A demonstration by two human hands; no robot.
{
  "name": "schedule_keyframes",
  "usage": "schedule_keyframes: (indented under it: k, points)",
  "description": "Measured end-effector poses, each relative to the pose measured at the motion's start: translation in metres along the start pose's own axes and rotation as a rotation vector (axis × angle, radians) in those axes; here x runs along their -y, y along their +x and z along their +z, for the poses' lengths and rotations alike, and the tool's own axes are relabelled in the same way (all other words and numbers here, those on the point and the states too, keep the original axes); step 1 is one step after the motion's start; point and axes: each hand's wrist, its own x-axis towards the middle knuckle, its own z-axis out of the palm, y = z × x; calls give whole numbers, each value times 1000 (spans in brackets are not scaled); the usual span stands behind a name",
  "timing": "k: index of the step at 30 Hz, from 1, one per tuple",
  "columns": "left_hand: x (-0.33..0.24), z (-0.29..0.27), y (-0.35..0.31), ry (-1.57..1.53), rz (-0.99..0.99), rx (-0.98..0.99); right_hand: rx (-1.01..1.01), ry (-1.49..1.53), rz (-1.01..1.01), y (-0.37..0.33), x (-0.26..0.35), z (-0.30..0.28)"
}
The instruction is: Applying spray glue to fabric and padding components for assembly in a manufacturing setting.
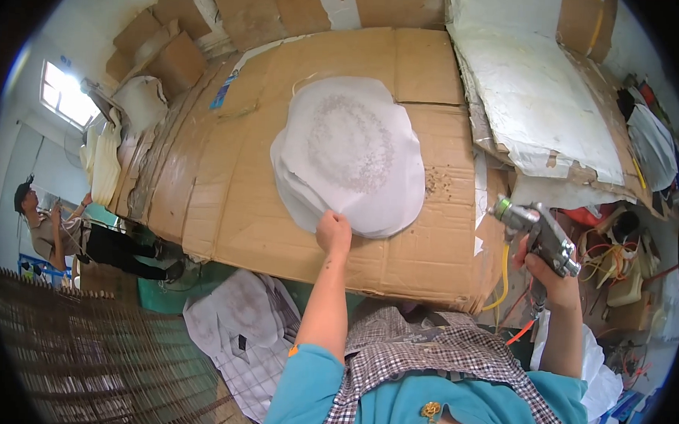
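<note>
Left hand [333, 232] has its grip clamped on the near edge of the white sheets [350, 140] piled on the surface [436, 265], right hand's [547, 274] grip is wrapped around the spray gun [544, 240], so probably sheet handling, next move likely calling for steady edge hold, gun clear.

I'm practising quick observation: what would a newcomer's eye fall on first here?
Probably the speckled, layered white sheets mid-picture on brown cardboard, their near edge gripped by the person's left hand. Next, the metallic spray gun with a green ring near its front, held up in the right hand at the picture's right.
</note>
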Motion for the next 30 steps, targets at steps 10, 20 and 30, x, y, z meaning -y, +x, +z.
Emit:
schedule_keyframes:
  k: [10, 20, 30]
  points:
    - [19, 34, -15, -1522, -617, 363, -72, -112, 85, -20, 9, -26]
    - [8, 52, -37, -1397, -654, 462, 43, -102, 41, -37, 7, -28]
    - [5, 68, -45, -1439, -681, 449, 177, -70, 120, -44, 12, -32]
